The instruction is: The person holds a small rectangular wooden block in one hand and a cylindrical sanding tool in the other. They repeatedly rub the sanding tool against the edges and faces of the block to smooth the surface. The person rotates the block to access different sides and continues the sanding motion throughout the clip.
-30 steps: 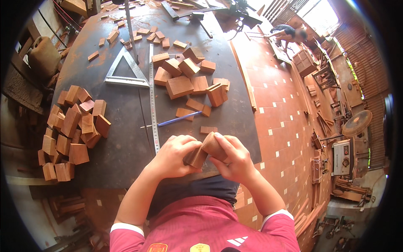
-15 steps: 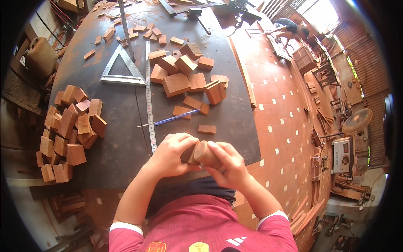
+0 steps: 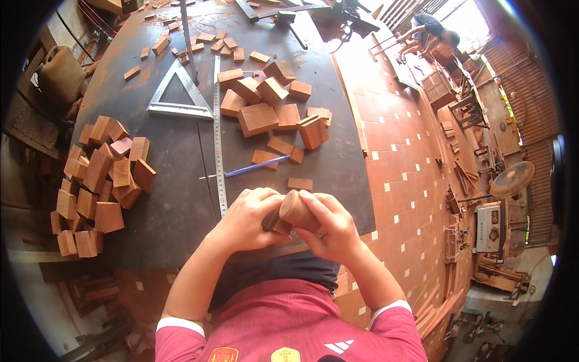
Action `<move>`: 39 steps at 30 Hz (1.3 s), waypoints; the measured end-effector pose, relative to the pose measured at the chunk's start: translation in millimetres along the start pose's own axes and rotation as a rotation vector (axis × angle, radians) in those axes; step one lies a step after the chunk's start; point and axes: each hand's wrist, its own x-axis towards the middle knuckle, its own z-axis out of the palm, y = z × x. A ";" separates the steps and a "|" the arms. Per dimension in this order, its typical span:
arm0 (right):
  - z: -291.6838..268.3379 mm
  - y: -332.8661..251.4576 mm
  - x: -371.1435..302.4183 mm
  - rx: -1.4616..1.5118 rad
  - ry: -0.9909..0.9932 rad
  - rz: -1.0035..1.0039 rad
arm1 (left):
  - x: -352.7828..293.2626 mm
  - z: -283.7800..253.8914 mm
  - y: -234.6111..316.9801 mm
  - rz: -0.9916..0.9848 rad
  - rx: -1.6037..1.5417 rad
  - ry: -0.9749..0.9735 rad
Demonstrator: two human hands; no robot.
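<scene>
Both hands meet at the near edge of the dark worktable, closed together around one small rounded wooden piece. On the person's left, the left hand curls over the piece's darker end, its fingers bent down across the top. From the other side the right hand wraps the piece, thumb and forefinger pinching its paler, rounded end, which sticks up between the two hands. That wooden piece sits just above the table's front edge, right in front of the person's chest.

Just beyond the hands a small flat wooden block lies on the table, and a blue pen lies slanted a little farther out. A long steel ruler runs away from the left hand toward the far side of the table, crossing the corner of a metal triangle square. Beyond the pen is a loose cluster of reddish wooden blocks, some flat and some on edge. Well off to the left, a larger heap of wooden blocks spills over the table's left edge. Smaller offcuts are scattered at the far end. To the right is a tiled floor with another person bent over in the distance.
</scene>
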 end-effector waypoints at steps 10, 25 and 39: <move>-2.8 -3.4 2.8 -0.026 -0.048 -0.085 | -1.2 4.2 -9.0 0.013 -0.004 0.023; -1.4 1.2 7.9 -0.035 -0.008 -0.074 | 0.0 4.9 -9.4 -0.039 -0.028 0.026; 1.0 -2.9 -15.6 0.069 -0.099 -0.150 | -1.1 5.9 -13.7 -0.050 -0.058 0.026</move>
